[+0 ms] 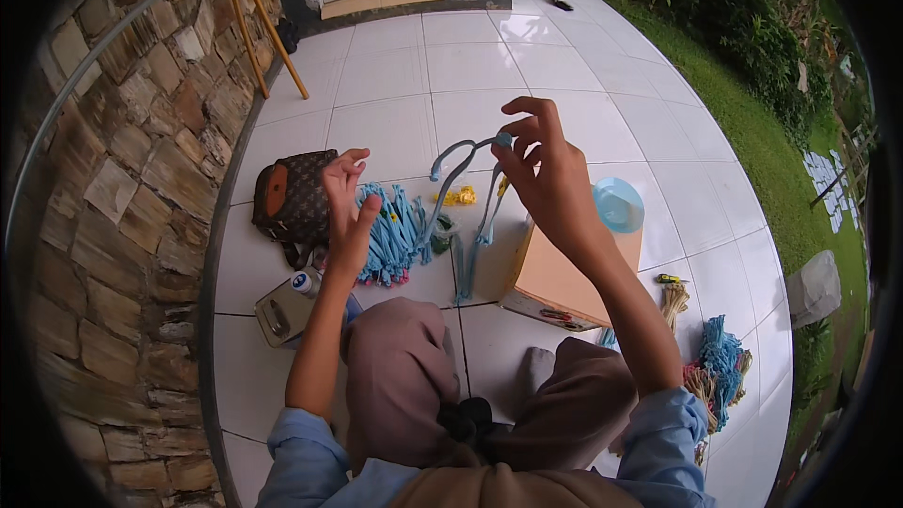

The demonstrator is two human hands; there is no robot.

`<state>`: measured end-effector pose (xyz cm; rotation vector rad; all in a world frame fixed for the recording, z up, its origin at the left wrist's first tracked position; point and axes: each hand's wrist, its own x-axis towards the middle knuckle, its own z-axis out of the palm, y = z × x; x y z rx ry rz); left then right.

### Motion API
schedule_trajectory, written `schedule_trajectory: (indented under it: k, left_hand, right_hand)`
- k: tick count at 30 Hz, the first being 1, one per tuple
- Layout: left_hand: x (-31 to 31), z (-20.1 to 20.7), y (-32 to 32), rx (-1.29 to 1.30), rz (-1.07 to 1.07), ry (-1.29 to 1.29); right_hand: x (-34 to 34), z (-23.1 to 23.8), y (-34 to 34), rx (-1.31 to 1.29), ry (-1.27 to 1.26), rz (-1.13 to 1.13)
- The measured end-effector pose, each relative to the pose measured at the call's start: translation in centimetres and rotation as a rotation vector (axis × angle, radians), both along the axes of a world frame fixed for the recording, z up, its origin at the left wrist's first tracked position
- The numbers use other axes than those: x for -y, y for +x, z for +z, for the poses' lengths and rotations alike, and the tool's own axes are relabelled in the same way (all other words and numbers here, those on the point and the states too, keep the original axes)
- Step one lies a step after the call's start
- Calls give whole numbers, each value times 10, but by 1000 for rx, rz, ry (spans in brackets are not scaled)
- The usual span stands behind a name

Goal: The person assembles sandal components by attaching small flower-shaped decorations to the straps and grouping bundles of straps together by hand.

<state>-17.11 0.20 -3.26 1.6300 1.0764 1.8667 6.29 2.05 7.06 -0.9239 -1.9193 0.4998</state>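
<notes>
My right hand [546, 165] is raised over the floor, its fingertips pinching a light blue cord [457, 169] at a knotted spot. From that spot several strands hang down, one curving off to the left. My left hand [346, 212] is held up to the left with thumb and fingers apart and nothing in it. Below and just right of it lies a heap of light blue cords [390, 243] with some pink ends. A small yellow packet [458, 196] sits on the floor behind the hanging strands.
A box [569, 273] stands before my right knee, a pale blue bowl [618, 205] beside it. Blue and tan cord bundles [720, 367] and a yellow-handled tool [671, 278] lie right. Left are a brown patterned bag [306, 193], a metal tin [279, 315] and a stone wall [132, 254].
</notes>
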Motion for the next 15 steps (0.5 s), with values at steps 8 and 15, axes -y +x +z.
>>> schedule_trajectory:
  k: [8,15]
  left_hand:
    - [-63,-56,26,-121,-494,-498]
    - [-52,-249,34,158,-529,-1064]
  right_hand:
    - [-71,-111,-63,-345,-358,138]
    - [-65,-313,-87,-450,-815,-304]
